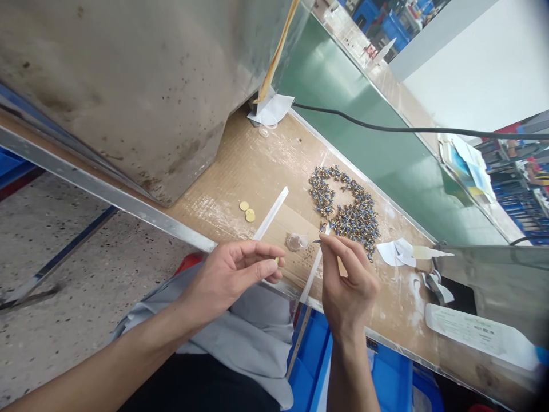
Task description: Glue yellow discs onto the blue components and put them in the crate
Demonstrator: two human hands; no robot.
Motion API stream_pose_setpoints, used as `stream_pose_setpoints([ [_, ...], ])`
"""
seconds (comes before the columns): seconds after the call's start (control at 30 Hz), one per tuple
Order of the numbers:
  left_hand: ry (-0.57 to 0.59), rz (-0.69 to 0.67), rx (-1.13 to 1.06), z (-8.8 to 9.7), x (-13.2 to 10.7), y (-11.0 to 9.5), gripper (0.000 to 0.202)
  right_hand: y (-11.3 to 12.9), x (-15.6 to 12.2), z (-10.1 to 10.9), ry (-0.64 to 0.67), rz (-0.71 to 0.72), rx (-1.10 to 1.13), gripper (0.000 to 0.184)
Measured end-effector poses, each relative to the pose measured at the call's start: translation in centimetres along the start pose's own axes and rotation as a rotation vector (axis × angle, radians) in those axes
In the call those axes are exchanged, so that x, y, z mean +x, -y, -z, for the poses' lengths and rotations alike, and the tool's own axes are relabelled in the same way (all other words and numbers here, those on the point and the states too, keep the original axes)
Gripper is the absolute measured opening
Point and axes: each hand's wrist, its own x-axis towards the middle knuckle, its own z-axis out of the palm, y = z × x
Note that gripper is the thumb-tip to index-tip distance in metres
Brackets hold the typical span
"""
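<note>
My left hand [240, 269] is closed over the table's front edge, pinching a small yellow disc [277, 261], mostly hidden by thumb and fingers. To its right, my right hand [349, 280] pinches a thin, dark, pointed piece [317, 241] whose kind I cannot make out. Between the hands lies a small clear plastic dish [297, 241] with tiny bits scattered beside it. Several similar yellow discs [250, 215] rest on the cardboard-covered tabletop beyond my left hand. Past my right hand spreads a pile of small blue-and-gold metal parts [354, 220].
A stained metal housing [128, 86] stands at the left. White tape strips [272, 213] cross the cardboard. At the right are a nozzle-tipped bottle [429, 252], paper scraps [397, 252] and a white bottle [480, 335]. A black cable [364, 121] runs along the green partition [343, 86]. Blue bins [311, 355] sit below.
</note>
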Motion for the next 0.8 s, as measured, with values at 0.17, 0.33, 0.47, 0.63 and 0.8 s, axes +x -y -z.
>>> stream_pose_setpoints([
  [0.17, 0.004, 0.007, 0.01, 0.01, 0.04, 0.15, 0.022, 0.17, -0.11, -0.27, 0.009, 0.0, 0.01, 0.018],
  [0.33, 0.002, 0.0, -0.003, -0.1, 0.1, 0.05, 0.021, 0.15, -0.16, -0.34, 0.01, -0.02, 0.01, 0.019],
  [0.47, 0.003, 0.005, 0.003, -0.01, 0.09, 0.11, 0.022, 0.02, -0.01, -0.41, -0.014, -0.041, 0.017, 0.018],
  [0.63, 0.007, 0.002, 0.028, 0.06, 0.02, 0.11, 0.022, -0.07, 0.23, -0.79, 0.017, -0.018, 0.039, 0.018],
  [0.8, 0.01, 0.004, 0.033, 0.06, 0.04, 0.15, 0.023, -0.16, 0.25, -0.97, -0.013, -0.039, 0.018, 0.018],
])
